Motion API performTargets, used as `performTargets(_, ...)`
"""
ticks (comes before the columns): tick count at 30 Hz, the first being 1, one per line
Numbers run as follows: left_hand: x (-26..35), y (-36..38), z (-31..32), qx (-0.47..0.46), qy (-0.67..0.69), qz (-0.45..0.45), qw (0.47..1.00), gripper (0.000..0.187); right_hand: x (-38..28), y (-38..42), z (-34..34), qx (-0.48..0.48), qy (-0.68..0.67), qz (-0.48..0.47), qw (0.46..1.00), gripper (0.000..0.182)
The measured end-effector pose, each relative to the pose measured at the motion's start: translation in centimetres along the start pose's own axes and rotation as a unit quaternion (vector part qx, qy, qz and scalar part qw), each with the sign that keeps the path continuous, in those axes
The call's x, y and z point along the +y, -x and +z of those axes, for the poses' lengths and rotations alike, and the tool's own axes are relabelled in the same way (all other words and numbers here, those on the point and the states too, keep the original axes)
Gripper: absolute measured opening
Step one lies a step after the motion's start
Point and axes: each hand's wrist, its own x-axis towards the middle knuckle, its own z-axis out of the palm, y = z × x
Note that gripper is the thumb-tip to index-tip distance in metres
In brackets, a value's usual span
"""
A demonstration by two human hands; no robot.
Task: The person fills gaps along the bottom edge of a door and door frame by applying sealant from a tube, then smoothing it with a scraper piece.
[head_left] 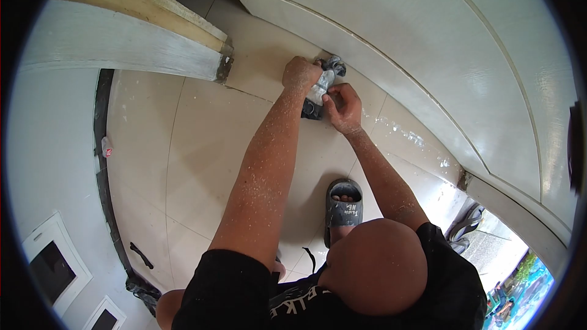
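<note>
A crumpled, dusty grey-and-black bundle (320,87) is between my hands, low over the tiled floor near the door's bottom edge. It looks like cloth or plastic, but the exact kind does not show. My left hand (301,75) is closed in a fist on its left side, fingers partly hidden. On the right, my right hand (345,107) pinches the bundle's edge between thumb and curled fingers. White dust speckles both forearms.
A large pale door (391,42) stands along the right. A white-painted post or panel end (140,42) juts in from the upper left. Below my hands is a foot in a grey slipper (346,207). Sandals (466,226) lie by the bright doorway. A black strip (141,255) lies on the floor.
</note>
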Motion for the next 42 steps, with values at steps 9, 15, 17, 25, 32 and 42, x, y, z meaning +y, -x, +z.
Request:
performTargets(9, -2.7, 1.2, 1.3, -0.038, -0.028, 0.021, 0.999, 0.049, 0.5, 0.5, -0.3, -0.028, -0.006, 0.006, 1.0, 0.027)
performTargets(15, -0.9, 1.6, 0.3, 0.012, 0.003, 0.0, 1.0, 0.056, 0.1, 0.1, -0.1, -0.013, -0.002, 0.004, 1.0, 0.027)
performTargets(17, 0.1, 0.8, 0.2, 0.05, 0.018, 0.0, 0.999, 0.053, 0.1, 0.1, -0.1, -0.016, -0.001, 0.003, 1.0, 0.028)
performTargets(25, -2.9, 1.5, 2.0, -0.001, -0.032, 0.015, 0.999, 0.049, 0.6, 0.4, -0.3, -0.02, -0.006, 0.007, 1.0, 0.026)
performTargets(32, 1.2, 0.4, 0.8, -0.008, -0.036, -0.002, 0.999, 0.052, 0.6, 0.3, 0.1, 0.001, -0.008, 0.02, 1.0, 0.029)
performTargets(42, -3.5, 3.9, 1.6, -0.025, -0.031, 0.001, 0.999, 0.057, 1.2, 0.6, 0.4, 0.038, 0.006, 0.009, 0.999, 0.045)
